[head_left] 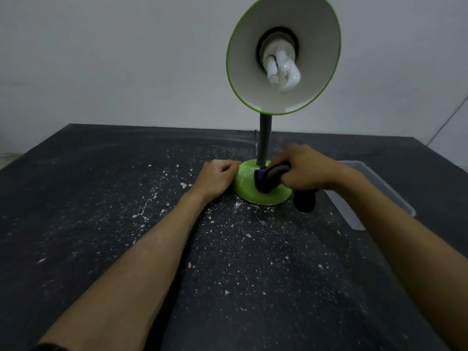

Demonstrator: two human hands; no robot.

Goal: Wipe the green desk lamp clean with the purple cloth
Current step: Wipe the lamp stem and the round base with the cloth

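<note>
Fingers [287, 176] of the right hand [309, 169] are curling round the purple cloth [263, 179], bunching it into a wad and pressing it onto the green lamp base [249, 192], just in front of the stem. A loose tail of the cloth is trailing off the base onto the desk [101, 198] beneath the wrist. The left hand [217, 178] is bracing against the base's left rim with its fingers folded into a loose fist, gripping nothing that shows.

Judging by how things lie, the wiping is in its early or middle part. Pale powder is clinging to the top of the base beside the cloth and along its lower edge. The stem [264, 138] and shade [283, 54] are waiting untouched above, and nothing tells whether they have been cleaned.

The base is looking like a smooth, shallow dome of glossy plastic. The stem is rising as a dull grey tube to a wide cone shade, green outside and matt white inside, around a coiled white bulb [281, 69]. The cloth is reading soft and dark, with purple showing at the fold. White flecks [162, 211] are littering the rough black desk, and a translucent plastic tray [379, 188] is lying at the right.
</note>
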